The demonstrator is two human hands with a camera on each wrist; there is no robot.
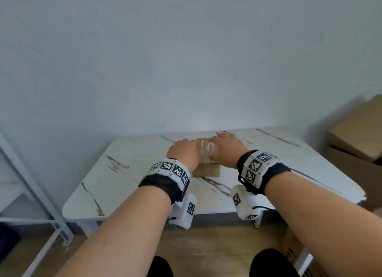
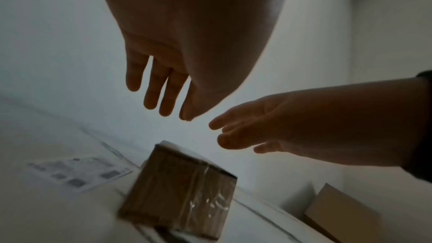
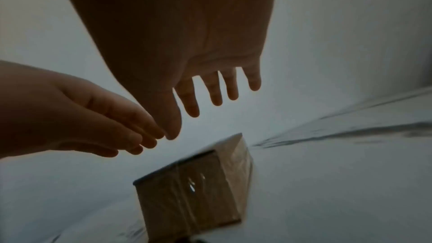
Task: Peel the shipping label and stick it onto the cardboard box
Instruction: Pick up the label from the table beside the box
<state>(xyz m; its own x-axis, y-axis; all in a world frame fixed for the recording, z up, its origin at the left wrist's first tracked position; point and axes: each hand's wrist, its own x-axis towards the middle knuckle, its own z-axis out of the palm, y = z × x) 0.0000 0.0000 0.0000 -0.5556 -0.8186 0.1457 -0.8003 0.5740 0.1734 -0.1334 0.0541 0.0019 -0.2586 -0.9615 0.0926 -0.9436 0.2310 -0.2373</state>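
Head view: both hands, left hand (image 1: 183, 150) and right hand (image 1: 224, 147), hover over the cardboard box (image 1: 206, 167) on the desk (image 1: 124, 173); left wrist view: fingers (image 2: 151, 97) straight and apart, holding nothing; shipping label (image 2: 79, 172) lies left of the box; right wrist view: fingers (image 3: 216, 93) also spread above the box, empty.

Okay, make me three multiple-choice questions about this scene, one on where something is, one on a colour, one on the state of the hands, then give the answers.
1. Where does the shipping label lie?
A. stuck on the box's top
B. flat on the table beside the box
C. in the right hand

2. What colour is the cardboard box?
A. brown
B. white
C. blue

3. How are the left hand and right hand?
A. both gripping the box
B. one pinching the label
C. both open above the box, holding nothing

Answers:
B, the left wrist view shows the printed sheet flat on the table.
A, plain brown card under clear tape.
C, both wrist views show straight fingers clear of the box.
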